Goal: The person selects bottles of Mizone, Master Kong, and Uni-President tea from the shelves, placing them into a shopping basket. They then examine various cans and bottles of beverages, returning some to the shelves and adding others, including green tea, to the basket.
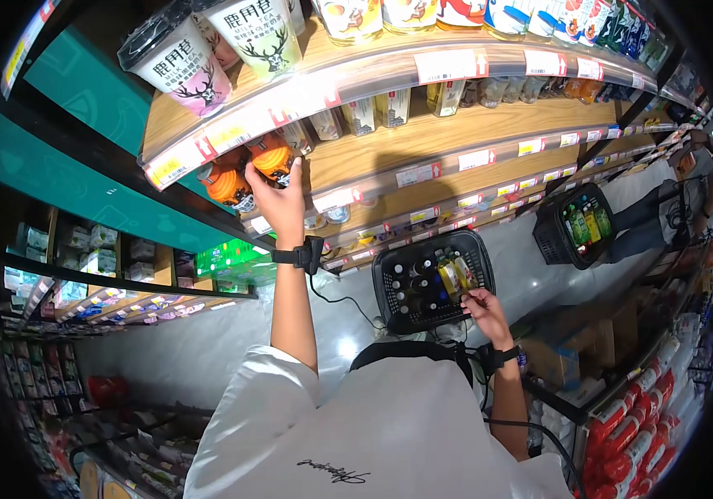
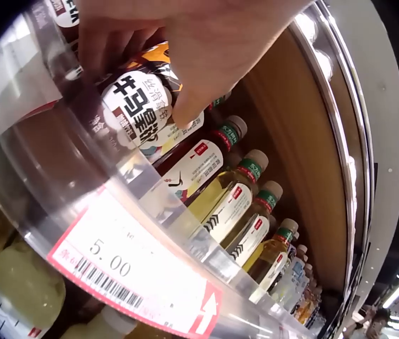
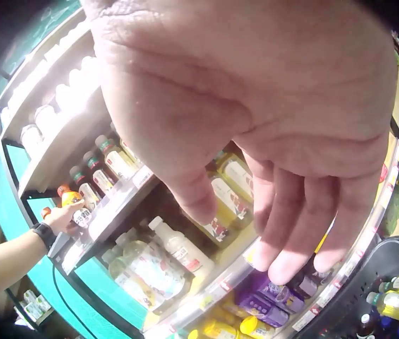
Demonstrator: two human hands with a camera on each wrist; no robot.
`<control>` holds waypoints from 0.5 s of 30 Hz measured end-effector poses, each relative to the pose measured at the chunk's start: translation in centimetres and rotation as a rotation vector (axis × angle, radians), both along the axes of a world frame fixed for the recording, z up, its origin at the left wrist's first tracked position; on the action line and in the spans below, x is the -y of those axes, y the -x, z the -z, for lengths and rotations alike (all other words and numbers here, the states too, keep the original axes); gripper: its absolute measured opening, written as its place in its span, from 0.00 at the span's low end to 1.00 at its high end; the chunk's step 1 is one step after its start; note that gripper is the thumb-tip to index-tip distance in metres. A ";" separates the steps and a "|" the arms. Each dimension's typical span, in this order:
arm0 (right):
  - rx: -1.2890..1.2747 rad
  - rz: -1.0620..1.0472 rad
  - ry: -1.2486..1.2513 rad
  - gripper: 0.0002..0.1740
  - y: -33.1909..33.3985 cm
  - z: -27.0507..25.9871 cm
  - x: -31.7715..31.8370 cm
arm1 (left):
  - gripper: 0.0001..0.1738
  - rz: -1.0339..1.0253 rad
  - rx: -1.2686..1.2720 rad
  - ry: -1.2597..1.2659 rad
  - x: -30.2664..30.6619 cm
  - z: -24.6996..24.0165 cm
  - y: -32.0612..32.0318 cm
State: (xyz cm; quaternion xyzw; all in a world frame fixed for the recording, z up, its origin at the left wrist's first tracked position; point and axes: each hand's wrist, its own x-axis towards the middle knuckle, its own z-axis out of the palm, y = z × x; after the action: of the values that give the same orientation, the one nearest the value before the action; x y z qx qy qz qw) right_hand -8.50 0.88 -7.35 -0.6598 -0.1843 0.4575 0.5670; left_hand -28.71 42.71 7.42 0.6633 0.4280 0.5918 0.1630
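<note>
Fingers [image 2: 93, 42] of L hand [image 1: 279, 204] grip orange bottle [image 1: 273, 156]; price tag [image 2: 115, 268] wrist-cam only.

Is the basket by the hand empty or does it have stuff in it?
Not empty. The head view shows several bottles lying inside the basket, beside the right hand.

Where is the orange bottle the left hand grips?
Head view, upper left: the orange bottle stands at the front of the shelf under the milk tea cups, gripped by the left hand, a second orange bottle left of it.
</note>
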 end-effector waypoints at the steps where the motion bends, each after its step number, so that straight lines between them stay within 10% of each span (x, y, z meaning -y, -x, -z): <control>1: -0.001 0.008 0.009 0.11 0.0 0.0 0.0 | 0.45 0.027 0.012 0.009 -0.2 0.2 0.2; 15: 0.046 0.079 0.104 0.14 -0.4 1.3 2.3 | 0.46 0.008 -0.059 -0.038 -1.1 0.3 0.7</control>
State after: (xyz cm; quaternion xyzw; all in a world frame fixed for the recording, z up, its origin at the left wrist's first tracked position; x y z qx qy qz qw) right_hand -8.12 -1.43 -8.66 -0.7053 -0.1471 0.4286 0.5452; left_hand -29.39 43.78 7.07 0.6852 0.4185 0.5794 0.1399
